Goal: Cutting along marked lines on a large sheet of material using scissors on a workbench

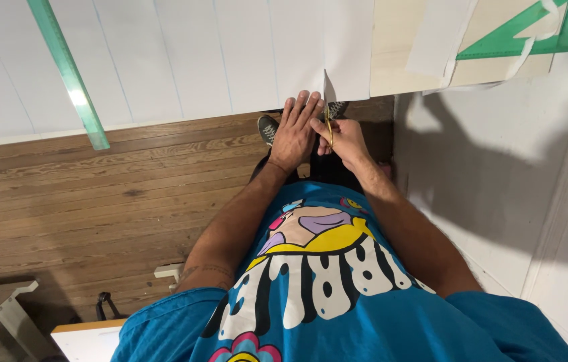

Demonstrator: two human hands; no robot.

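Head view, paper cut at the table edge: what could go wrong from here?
1. The left hand lies flat right beside the cut, its fingers close to the scissors in the right hand; a slip might nick them.
2. The white paper overhangs the table edge, so it may sag and the cut could wander or tear.

The big paper sheet (163,60) lies on the table (391,60), a long ruler (69,74) on its left part, a triangle ruler (522,30) to the right.
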